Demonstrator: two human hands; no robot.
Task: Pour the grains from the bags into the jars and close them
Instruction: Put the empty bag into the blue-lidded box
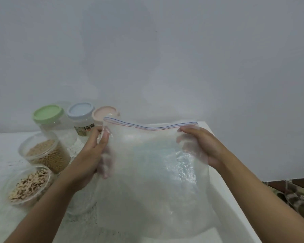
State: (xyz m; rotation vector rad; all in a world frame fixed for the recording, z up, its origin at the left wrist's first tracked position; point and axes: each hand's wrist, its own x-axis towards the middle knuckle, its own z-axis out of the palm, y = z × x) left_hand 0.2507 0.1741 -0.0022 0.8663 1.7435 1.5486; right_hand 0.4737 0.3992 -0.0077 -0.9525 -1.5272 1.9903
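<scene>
The clear zip bag [153, 172] is held upright over the white table [5, 142]. The left hand [93, 151] and right hand [200, 146] each have their grip closed on one side edge of it, just under the zip strip; its contents cannot be told through the blurred plastic. Left of the bag stand an open jar of tan grains [46, 155] and an open jar of speckled beans [28, 185]. Behind its left corner are a green-lidded jar [49, 116], a blue-lidded jar [81, 113] and a pink-lidded jar [102, 114], the last partly covered by the bag.
</scene>
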